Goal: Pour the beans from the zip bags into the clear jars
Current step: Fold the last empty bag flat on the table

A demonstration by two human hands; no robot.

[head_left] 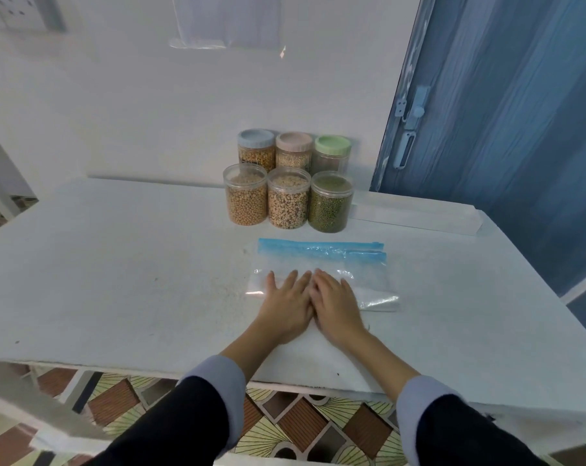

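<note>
White wall [150,95], blue door [506,129], patterned floor [301,422]

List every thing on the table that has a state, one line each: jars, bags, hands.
Front jars: three, lids off, full of beans.
Back jars: three, lids on; the blue- and pink-lidded ones hold beans, the green-lidded one's contents unclear.
Zip bags: flat, emptied, stacked on the table.
Left hand: flat, pressing the bags.
Right hand: flat, pressing the bags.
</note>
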